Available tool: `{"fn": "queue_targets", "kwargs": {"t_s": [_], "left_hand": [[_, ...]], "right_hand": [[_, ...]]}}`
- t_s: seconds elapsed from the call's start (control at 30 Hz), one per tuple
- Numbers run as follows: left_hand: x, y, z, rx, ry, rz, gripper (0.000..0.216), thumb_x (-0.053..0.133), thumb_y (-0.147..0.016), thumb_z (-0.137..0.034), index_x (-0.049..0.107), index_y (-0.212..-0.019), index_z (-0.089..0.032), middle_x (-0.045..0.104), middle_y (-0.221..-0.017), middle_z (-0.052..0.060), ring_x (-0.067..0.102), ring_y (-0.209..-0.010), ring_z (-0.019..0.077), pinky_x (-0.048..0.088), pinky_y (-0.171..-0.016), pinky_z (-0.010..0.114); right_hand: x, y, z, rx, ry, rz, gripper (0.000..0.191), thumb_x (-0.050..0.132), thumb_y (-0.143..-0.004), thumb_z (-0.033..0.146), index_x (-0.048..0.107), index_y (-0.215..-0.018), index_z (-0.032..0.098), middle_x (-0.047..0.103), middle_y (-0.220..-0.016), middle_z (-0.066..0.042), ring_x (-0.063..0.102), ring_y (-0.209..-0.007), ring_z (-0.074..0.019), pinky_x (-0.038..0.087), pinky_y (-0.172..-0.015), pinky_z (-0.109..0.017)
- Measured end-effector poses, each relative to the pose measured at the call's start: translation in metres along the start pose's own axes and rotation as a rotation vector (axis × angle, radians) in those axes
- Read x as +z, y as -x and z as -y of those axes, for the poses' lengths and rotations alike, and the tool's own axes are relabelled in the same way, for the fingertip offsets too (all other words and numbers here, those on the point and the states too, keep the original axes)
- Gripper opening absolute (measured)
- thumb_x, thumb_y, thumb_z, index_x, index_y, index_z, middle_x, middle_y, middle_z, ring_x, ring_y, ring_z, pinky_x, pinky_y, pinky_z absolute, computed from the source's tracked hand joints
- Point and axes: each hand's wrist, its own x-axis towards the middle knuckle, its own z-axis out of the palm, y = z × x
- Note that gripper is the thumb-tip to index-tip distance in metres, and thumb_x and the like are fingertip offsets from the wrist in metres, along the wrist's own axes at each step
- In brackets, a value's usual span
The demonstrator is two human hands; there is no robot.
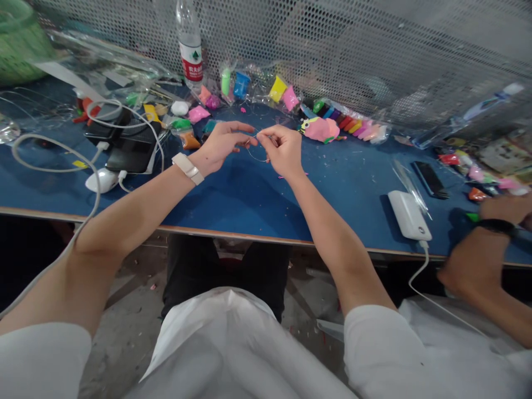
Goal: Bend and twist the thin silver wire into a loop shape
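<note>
Over the blue table [249, 205], my two hands are close together, fingertips nearly meeting. My right hand [285, 147] is closed in a pinch on a thin strand, like wire or thread; its exact kind is too fine to tell. The thin strand [254, 157] hangs in a small curve between the hands. My left hand [224, 145] has its fingers stretched out and apart, their tips beside the strand. Right of my right hand lies a pink clay figure [321, 129] with yellow and green parts. A small purple piece [293, 175] lies below my right hand.
A water bottle [191, 50] and coloured clay packs [241, 86] stand along the perforated metal panel [332, 39]. Cables, a black device [133, 147] and a white mouse [102, 180] lie left. A white power bank [409, 215], phone [430, 179] and a co-worker's blurred arm [477, 260] are right.
</note>
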Motion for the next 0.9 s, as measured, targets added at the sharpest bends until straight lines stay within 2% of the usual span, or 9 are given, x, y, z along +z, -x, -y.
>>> {"fn": "queue_targets", "kwargs": {"t_s": [0.1,0.17,0.3,0.43,0.57,0.7,0.9], "left_hand": [[-0.001,0.005,-0.003,0.18,-0.257,-0.116,0.024,0.068,-0.105,-0.035,0.07,-0.125,-0.023,0.084,-0.117,0.008,0.077,-0.108,0.0215,0.063,-0.098,0.044],[-0.003,0.008,-0.006,0.323,-0.473,-0.189,0.022,0.067,-0.108,-0.043,0.072,-0.12,-0.025,0.08,-0.125,0.008,0.073,-0.114,0.0226,0.06,-0.104,0.047],[-0.004,0.008,-0.005,0.46,-0.711,-0.229,0.02,0.064,-0.108,-0.04,0.078,-0.105,-0.026,0.079,-0.12,0.01,0.069,-0.122,0.0323,0.057,-0.106,0.057],[-0.002,0.004,-0.002,0.43,-0.748,-0.221,0.019,0.065,-0.107,-0.039,0.08,-0.102,-0.028,0.081,-0.112,0.009,0.067,-0.125,0.0351,0.053,-0.109,0.059],[-0.002,0.006,-0.011,0.328,-0.845,-0.181,0.027,0.061,-0.111,-0.042,0.079,-0.102,-0.025,0.081,-0.116,0.01,0.061,-0.129,0.0332,0.047,-0.113,0.057],[-0.001,0.009,-0.017,0.313,-0.849,-0.146,0.035,0.05,-0.114,-0.045,0.078,-0.102,-0.027,0.079,-0.118,0.007,0.056,-0.128,0.0313,0.042,-0.114,0.056],[-0.001,0.009,-0.022,0.287,-0.847,-0.137,0.037,0.048,-0.113,-0.052,0.077,-0.105,-0.03,0.078,-0.119,0.006,0.05,-0.129,0.0303,0.036,-0.119,0.057]], "right_hand": [[0.007,0.001,-0.004,0.008,0.025,-0.079,0.073,0.054,-0.096,0.095,0.078,-0.087,0.026,0.049,-0.061,0.002,0.058,-0.063,-0.019,0.056,-0.074,-0.039],[0.011,0.001,-0.004,0.021,0.041,-0.119,0.074,0.053,-0.096,0.095,0.077,-0.086,0.026,0.048,-0.061,0.002,0.058,-0.062,-0.0191,0.056,-0.074,-0.04],[0.015,0.005,0.005,0.046,0.05,-0.146,0.072,0.05,-0.098,0.094,0.074,-0.085,0.027,0.049,-0.059,0.003,0.058,-0.057,-0.0193,0.056,-0.072,-0.04],[0.018,0.008,0.012,0.097,0.069,-0.128,0.067,0.05,-0.103,0.089,0.072,-0.088,0.028,0.05,-0.058,0.003,0.063,-0.056,-0.0195,0.056,-0.068,-0.038],[0.021,0.009,0.015,0.117,0.047,-0.138,0.063,0.049,-0.106,0.084,0.073,-0.092,0.027,0.052,-0.06,0.003,0.067,-0.058,-0.0196,0.057,-0.066,-0.037],[0.023,0.01,0.017,0.125,0.028,-0.161,0.06,0.052,-0.106,0.082,0.072,-0.09,0.027,0.053,-0.061,0.002,0.067,-0.058,-0.0197,0.061,-0.067,-0.038],[0.026,0.011,0.015,0.135,0.029,-0.191,0.061,0.051,-0.106,0.083,0.072,-0.091,0.028,0.051,-0.062,0.002,0.07,-0.064,-0.021,0.065,-0.069,-0.04]]}}
